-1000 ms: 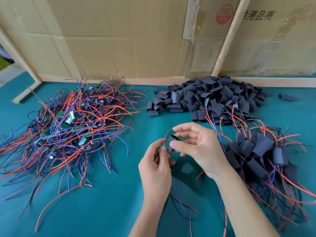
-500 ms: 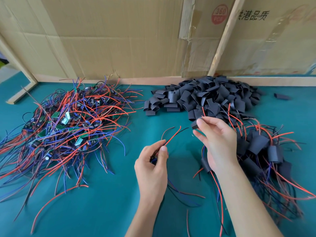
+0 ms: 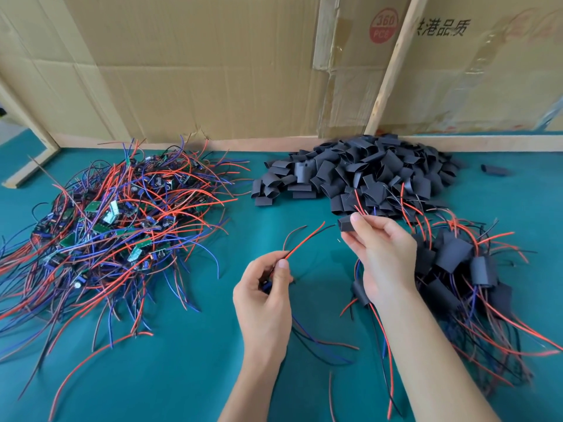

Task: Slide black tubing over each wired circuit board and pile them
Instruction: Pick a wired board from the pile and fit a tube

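Observation:
My left hand (image 3: 265, 296) grips a wired circuit board (image 3: 267, 286), mostly hidden in the palm; its red and black wires (image 3: 304, 242) arc up and right from the fingers. My right hand (image 3: 384, 257) pinches one black tube piece (image 3: 345, 223) between thumb and forefinger, just right of the wire ends and apart from them. A sleeved board (image 3: 361, 292) lies under my right wrist. The heap of bare wired boards (image 3: 103, 233) is at the left. The black tubing heap (image 3: 365, 172) sits at the back centre. The pile of sleeved boards (image 3: 463, 269) lies at the right.
The work surface is a teal mat (image 3: 182, 360). Cardboard sheets (image 3: 213, 71) and a wooden batten (image 3: 390, 68) close off the back. One stray tube piece (image 3: 493, 170) lies at the far right. Loose wires trail toward me between my forearms.
A second ago both hands were together on a sleeved board. My right hand then dropped it, reached to the tubing heap and now holds a fresh tube; my left holds a new board.

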### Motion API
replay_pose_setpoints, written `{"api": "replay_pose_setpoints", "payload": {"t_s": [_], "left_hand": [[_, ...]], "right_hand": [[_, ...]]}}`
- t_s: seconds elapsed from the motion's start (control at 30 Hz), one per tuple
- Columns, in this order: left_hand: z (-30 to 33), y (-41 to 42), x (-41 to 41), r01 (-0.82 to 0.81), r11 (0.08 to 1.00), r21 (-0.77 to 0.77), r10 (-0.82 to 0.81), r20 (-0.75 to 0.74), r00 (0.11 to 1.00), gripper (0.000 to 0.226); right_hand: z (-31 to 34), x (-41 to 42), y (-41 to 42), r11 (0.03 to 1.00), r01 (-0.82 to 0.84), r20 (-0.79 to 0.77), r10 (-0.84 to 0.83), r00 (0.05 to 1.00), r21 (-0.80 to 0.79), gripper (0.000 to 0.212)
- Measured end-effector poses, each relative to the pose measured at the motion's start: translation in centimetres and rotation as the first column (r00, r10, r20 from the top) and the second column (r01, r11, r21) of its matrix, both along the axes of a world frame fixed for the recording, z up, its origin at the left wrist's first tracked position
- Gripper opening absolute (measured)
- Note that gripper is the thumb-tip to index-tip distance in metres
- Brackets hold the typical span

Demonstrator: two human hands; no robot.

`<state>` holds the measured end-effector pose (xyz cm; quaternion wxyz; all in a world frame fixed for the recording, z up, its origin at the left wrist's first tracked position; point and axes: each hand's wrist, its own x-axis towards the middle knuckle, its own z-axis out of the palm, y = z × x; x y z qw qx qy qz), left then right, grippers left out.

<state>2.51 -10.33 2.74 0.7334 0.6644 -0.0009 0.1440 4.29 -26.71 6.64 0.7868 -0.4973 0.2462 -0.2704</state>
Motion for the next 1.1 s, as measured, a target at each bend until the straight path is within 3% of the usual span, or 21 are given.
{"api": "replay_pose_setpoints", "payload": {"t_s": [0.4,0.63,0.83,1.1], "left_hand": [[0.0,0.0,-0.1,0.082,0.997,-0.012,-0.081,0.033,0.996,0.013],[-0.1,0.0,0.0,0.108,0.994,0.0,-0.108,0.034,0.994,0.013],[-0.1,0.0,-0.1,0.122,0.993,0.0,-0.122,0.025,0.992,0.013],[0.2,-0.1,-0.2,0.116,0.993,0.004,-0.116,0.002,0.993,0.015]], "right_hand": [[0.6,-0.1,0.5,0.982,-0.116,-0.021,0.12,0.993,0.152,0.011],[0.9,-0.3,0.5,0.981,-0.129,-0.018,0.133,0.991,0.146,0.014],[1.4,-0.5,0.7,0.959,-0.246,-0.003,0.249,0.969,0.139,0.008],[1.3,-0.9,2.9,0.911,-0.4,-0.011,0.403,0.915,0.099,0.046]]}}
